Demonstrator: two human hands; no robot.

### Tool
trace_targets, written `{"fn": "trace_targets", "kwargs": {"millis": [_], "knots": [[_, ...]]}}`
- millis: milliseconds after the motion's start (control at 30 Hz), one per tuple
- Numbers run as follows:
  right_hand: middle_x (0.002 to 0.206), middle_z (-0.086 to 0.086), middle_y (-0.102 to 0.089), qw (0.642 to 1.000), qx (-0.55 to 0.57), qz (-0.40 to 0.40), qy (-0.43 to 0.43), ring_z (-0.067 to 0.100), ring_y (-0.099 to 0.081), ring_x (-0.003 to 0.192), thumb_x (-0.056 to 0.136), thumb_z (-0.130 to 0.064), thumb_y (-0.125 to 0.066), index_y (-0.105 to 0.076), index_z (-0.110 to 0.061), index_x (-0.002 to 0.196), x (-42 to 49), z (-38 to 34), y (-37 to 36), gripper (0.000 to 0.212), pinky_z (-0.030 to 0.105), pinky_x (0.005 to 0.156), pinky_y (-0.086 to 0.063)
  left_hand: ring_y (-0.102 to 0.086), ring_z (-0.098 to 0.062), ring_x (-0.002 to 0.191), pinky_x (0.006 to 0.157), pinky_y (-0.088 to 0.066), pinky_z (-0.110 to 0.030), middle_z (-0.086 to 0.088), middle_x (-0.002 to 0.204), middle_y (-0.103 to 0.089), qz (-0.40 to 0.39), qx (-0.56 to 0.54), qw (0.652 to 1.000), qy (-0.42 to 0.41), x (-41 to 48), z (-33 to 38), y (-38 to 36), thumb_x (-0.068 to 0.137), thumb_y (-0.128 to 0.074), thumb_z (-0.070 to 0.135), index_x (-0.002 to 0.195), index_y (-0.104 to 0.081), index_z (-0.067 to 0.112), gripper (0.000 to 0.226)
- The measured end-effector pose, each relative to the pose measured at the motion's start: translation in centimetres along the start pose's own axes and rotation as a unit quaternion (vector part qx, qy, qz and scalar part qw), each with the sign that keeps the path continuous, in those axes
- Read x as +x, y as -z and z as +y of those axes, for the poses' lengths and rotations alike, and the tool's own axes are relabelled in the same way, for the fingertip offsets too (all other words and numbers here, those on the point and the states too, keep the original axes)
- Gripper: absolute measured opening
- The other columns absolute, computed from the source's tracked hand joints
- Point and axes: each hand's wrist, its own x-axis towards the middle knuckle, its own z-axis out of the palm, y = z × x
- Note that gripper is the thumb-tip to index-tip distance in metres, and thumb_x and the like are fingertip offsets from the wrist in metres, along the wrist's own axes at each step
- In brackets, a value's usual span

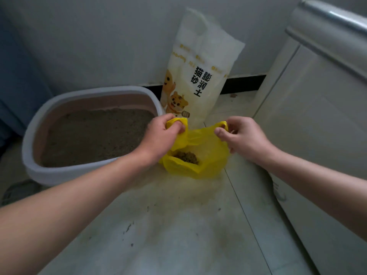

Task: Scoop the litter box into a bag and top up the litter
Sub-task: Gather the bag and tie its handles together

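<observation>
Head view, and the likely troubles run down by size. The grey litter box [93, 90] sits on the floor [178, 225] at the left of the frame, close under the left forearm, so a jerk of that arm could knock its rim. The tall litter sack [198, 76] leans on the wall at upper centre, just behind the hands. It looks slack and could topple if bumped. The thin yellow bag [206, 147] sits on the floor at centre, just beside the box's near right corner. Its 2 handles could tear, or the bag could slump and spill onto the tiles, if they are pulled unevenly.

The left hand [160, 139] has its fingers [179, 129] curled round 1 handle; the right hand [244, 139] pinches the other, clamped on the plastic.

As to looks, the box holds level, brown-grey litter [95, 135]. The bag is crinkled and translucent, its mouth open, with a small heap of dark clumps [186, 155] at the bottom.
</observation>
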Motion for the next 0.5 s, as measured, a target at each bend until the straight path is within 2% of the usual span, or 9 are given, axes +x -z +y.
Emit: {"fn": "trace_targets", "kwargs": {"millis": [67, 133, 200, 267, 300, 367, 433, 500], "knots": [[0.059, -0.004, -0.060, 0.997, 0.071, 0.013, 0.008, 0.017, -0.060, 0.046, 0.092, -0.032, -0.070, -0.064, -0.014, 0.078, 0.2, -1.5, 0.3, 0.024, 0.030, 0.049, -0.050, -0.068, -0.016, 0.078, 0.079, -0.051, -0.032, -0.021, 0.087, -0.071, 0.009, -0.076, 0.997, 0.023, 0.7, 1.4, 0.4, 0.097, -0.056, 0.020, 0.071, -0.065, 0.002, 0.033], [0.058, -0.002, -0.060, 0.993, 0.107, 0.035, 0.033, 0.017, -0.058, 0.046, 0.092, -0.028, -0.071, -0.066, -0.010, 0.081, 0.4, -2.8, 0.6, 0.022, 0.031, 0.051, -0.050, -0.074, -0.021, 0.090, 0.092, -0.055, -0.038, -0.027, 0.089, -0.072, 0.007, -0.155, 0.987, 0.049, 1.5, 3.0, 0.9, 0.098, -0.052, 0.025, 0.056, -0.057, 0.010, 0.045], [0.060, 0.002, -0.061, 0.987, 0.140, 0.054, 0.065, 0.016, -0.056, 0.048, 0.091, -0.024, -0.072, -0.067, -0.007, 0.083, 0.7, -4.2, 1.1, 0.019, 0.032, 0.050, -0.050, -0.074, -0.028, 0.089, 0.089, -0.057, -0.043, -0.020, 0.082, -0.075, 0.019, -0.184, 0.981, 0.058, 2.1, 4.5, 1.3, 0.102, -0.044, 0.027, 0.043, -0.059, 0.016, 0.062], [0.068, 0.005, -0.064, 0.984, 0.149, 0.045, 0.086, 0.017, -0.059, 0.052, 0.091, -0.021, -0.072, -0.067, -0.009, 0.087, 0.8, -5.2, 1.6, 0.015, 0.034, 0.049, -0.055, -0.070, -0.034, 0.079, 0.085, -0.054, -0.046, -0.011, 0.065, -0.070, 0.038, -0.182, 0.982, 0.042, 2.4, 5.2, 1.6, 0.104, -0.041, 0.029, 0.040, -0.059, 0.019, 0.067], [0.073, 0.005, -0.066, 0.986, 0.136, 0.032, 0.091, 0.019, -0.062, 0.054, 0.090, -0.021, -0.073, -0.068, -0.010, 0.089, 0.9, -5.5, 1.7, 0.012, 0.036, 0.050, -0.057, -0.066, -0.034, 0.072, 0.083, -0.051, -0.046, -0.008, 0.059, -0.063, 0.041, -0.180, 0.982, 0.034, 2.4, 5.4, 1.6, 0.104, -0.042, 0.028, 0.042, -0.056, 0.020, 0.064], [0.076, 0.003, -0.069, 0.991, 0.096, 0.015, 0.093, 0.024, -0.066, 0.059, 0.090, -0.021, -0.073, -0.070, -0.013, 0.091, 0.8, -5.1, 1.4, 0.009, 0.042, 0.054, -0.059, -0.057, -0.027, 0.067, 0.078, -0.046, -0.042, -0.009, 0.062, -0.051, 0.017, -0.151, 0.988, 0.027, 2.2, 5.2, 1.2, 0.104, -0.042, 0.024, 0.058, -0.052, 0.016, 0.047], [0.078, -0.002, -0.069, 0.992, 0.047, 0.016, 0.115, 0.022, -0.065, 0.065, 0.089, -0.024, -0.073, -0.071, -0.018, 0.090, 0.6, -4.2, 0.8, 0.006, 0.045, 0.061, -0.057, -0.053, -0.023, 0.073, 0.075, -0.045, -0.038, -0.011, 0.073, -0.053, -0.026, -0.101, 0.994, 0.019, 1.8, 4.6, 0.5, 0.103, -0.041, 0.014, 0.079, -0.057, 0.007, 0.029], [0.090, -0.004, -0.066, 0.980, -0.042, 0.029, 0.190, 0.017, -0.063, 0.081, 0.088, -0.028, -0.074, -0.071, -0.021, 0.090, 0.4, -3.4, 0.5, 0.008, 0.043, 0.071, -0.055, -0.056, -0.019, 0.078, 0.076, -0.049, -0.037, -0.004, 0.082, -0.060, -0.062, -0.064, 0.996, -0.001, 1.4, 3.7, -0.1, 0.100, -0.042, 0.006, 0.095, -0.059, 0.007, 0.018]]}}
